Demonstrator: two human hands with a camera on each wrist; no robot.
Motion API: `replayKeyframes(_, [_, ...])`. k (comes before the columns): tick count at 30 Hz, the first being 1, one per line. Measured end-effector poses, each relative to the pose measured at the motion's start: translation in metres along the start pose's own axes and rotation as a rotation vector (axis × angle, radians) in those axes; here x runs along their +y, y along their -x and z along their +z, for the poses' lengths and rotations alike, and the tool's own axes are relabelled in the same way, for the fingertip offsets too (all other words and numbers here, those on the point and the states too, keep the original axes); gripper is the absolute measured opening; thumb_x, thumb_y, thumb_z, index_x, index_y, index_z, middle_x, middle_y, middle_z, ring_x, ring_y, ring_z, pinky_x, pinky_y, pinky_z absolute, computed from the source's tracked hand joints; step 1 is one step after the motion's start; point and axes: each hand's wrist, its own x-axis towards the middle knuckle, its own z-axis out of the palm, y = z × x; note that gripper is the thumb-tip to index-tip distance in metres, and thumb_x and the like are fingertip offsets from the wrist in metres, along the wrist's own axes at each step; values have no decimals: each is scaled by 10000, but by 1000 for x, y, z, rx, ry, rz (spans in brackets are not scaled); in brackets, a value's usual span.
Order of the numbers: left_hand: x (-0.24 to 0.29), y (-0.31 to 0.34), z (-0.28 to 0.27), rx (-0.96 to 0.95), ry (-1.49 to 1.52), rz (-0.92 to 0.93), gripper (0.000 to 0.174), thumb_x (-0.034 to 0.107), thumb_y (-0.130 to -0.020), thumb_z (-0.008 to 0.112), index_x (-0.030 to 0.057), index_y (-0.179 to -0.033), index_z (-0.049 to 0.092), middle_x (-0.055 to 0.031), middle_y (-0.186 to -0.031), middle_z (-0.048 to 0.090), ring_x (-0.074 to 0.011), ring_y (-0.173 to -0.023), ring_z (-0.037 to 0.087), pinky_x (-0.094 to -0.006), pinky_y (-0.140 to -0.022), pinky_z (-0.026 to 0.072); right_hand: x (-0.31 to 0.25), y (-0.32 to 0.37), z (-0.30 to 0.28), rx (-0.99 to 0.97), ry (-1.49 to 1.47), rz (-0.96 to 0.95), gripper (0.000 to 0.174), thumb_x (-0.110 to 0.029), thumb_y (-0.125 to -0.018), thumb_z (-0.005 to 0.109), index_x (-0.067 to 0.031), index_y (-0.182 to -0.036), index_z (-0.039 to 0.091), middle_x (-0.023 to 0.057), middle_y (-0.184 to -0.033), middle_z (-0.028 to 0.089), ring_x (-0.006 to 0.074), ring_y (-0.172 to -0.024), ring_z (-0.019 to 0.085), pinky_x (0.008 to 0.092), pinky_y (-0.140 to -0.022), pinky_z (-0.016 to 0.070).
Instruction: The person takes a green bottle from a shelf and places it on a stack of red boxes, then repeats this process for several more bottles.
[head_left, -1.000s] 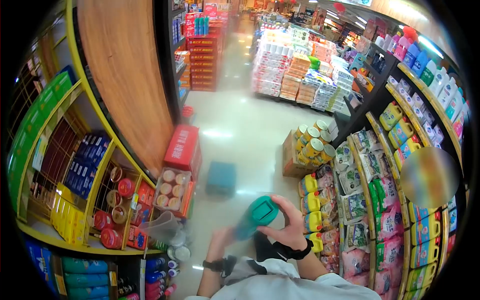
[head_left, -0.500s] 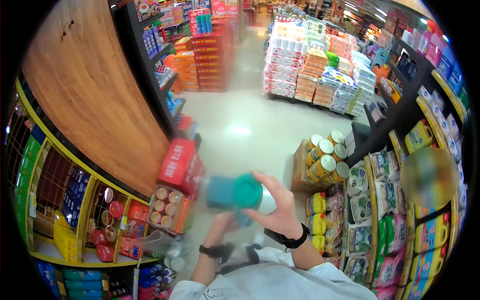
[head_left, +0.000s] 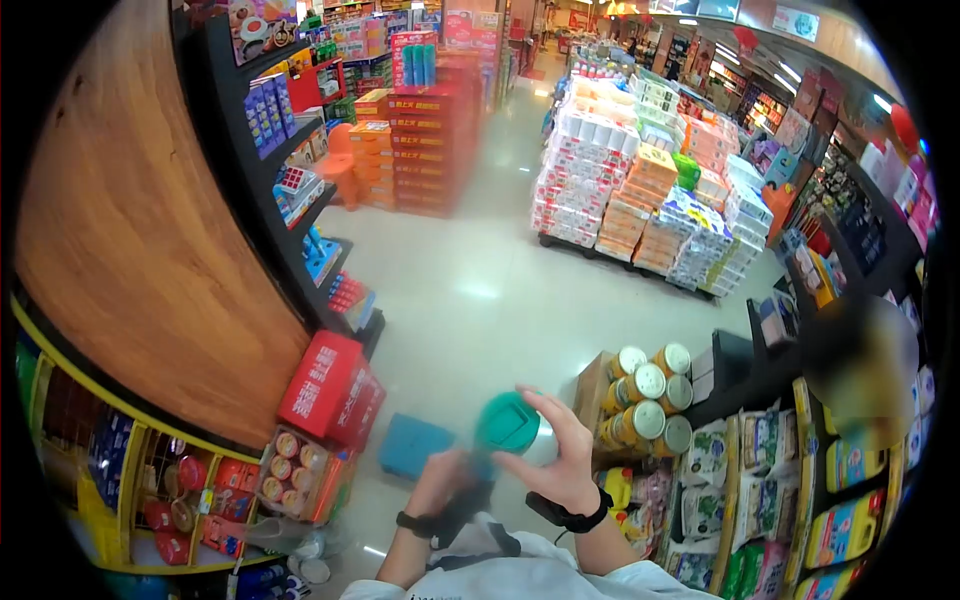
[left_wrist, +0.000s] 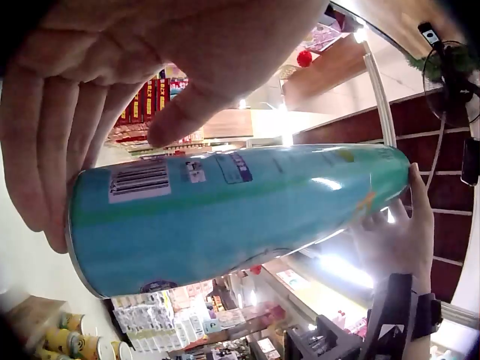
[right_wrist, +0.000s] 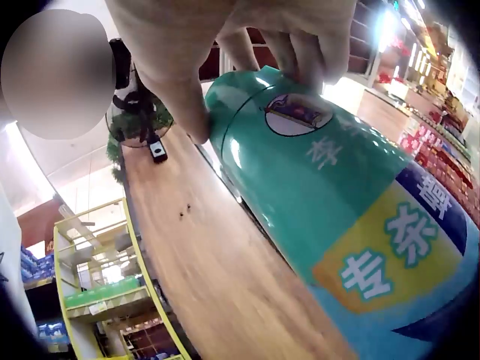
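A teal aerosol can [head_left: 508, 424] with a green cap is held between the two hands, its cap end facing up toward the head camera. My right hand [head_left: 565, 450] grips the cap end, thumb on one side and fingers on the other. At the can's base is my left hand [head_left: 438, 487]; its straight fingers [left_wrist: 56, 161] lie against the bottom rim in the left wrist view, with the thumb lifted off the side. A barcode shows near the base, and large white characters on a yellow patch [right_wrist: 390, 247] face the right wrist camera.
Yellow tins [head_left: 640, 385] stand stacked at the right beside shelves of bagged goods [head_left: 765, 440]. A blue box [head_left: 415, 445] sits on the floor, with red boxes [head_left: 330, 385] to its left. Farther ahead are stacked paper packs [head_left: 640, 180]. A wooden panel [head_left: 130, 230] rises at the left.
The head view has shifted, bringing more of the aisle ahead into sight. Both hands keep the can between them, while the can has tilted, first showing its cap top, then more of its side.
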Motion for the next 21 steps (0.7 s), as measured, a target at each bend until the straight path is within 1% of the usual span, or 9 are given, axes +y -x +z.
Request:
replayKeyframes(3, [-3,-75,-2,-3,-8,61,315,288,-981,513,17,-1076,642,-115,-1039,691,-215,-914,697,-342,-797,576,45,-46,4,-9,16,-1,722,-78,-657,846,-8,-1302,531,217,-1276,600,311,-1156,613,393,-989,478])
replayKeyframes(6, [5,-145,-9,-2,36,130,341,296,-993,494,13,-1104,647,-107,-1055,691,-215,-953,687,-336,-827,556,86,-101,7,11,43,20,689,-140,-654,871,-11,-1267,585,197,-1226,639,312,-1129,629,389,-953,504])
replayKeyframes(9, [34,-208,-23,4,1,180,393,323,-997,480,10,-1152,661,-102,-1075,693,-205,-974,677,-327,-855,532,116,-153,1,54,107,10,670,-127,-623,868,9,-1222,599,201,-1173,655,331,-1064,641,391,-908,516])
replayKeyframes(11, [88,-222,-28,7,139,17,424,356,-988,490,16,-1168,667,-105,-1091,692,-196,-957,674,-333,-852,526,142,-180,3,102,72,-2,660,-126,-617,862,3,-1210,603,186,-1166,637,343,-1034,640,397,-891,516])
replayKeyframes(12, [102,-236,-32,16,143,35,421,355,-985,496,16,-1167,667,-105,-1083,693,-194,-952,674,-331,-849,528,153,-191,3,116,72,3,658,-126,-619,861,-3,-1212,604,185,-1169,628,341,-1033,638,398,-890,515])
replayKeyframes(14, [118,-247,-40,46,148,46,416,353,-979,509,16,-1166,666,-105,-1067,695,-190,-941,675,-327,-843,532,172,-209,7,137,56,37,655,-127,-622,858,-16,-1216,606,181,-1176,610,338,-1030,635,402,-887,514])
replayKeyframes(15, [123,-257,-45,66,122,63,403,342,-977,516,12,-1150,669,-104,-1032,696,-185,-915,681,-326,-832,542,184,-213,6,61,-3,64,767,-92,-653,855,8,-1331,512,190,-1266,547,305,-1179,562,398,-1013,455])
replayKeyframes(18, [138,-287,-55,98,184,-90,397,336,-978,517,6,-1139,667,-105,-1011,698,-181,-886,684,-330,-821,549,206,-242,8,36,-28,30,750,-97,-651,862,3,-1318,534,190,-1269,546,303,-1166,571,399,-996,467])
replayKeyframes(21, [144,-316,-62,94,-159,2,396,341,-980,514,12,-1144,663,-108,-1004,701,-195,-878,693,-344,-828,551,232,-274,13,21,-58,29,747,-114,-632,878,-7,-1299,560,189,-1262,561,307,-1146,586,398,-981,476])
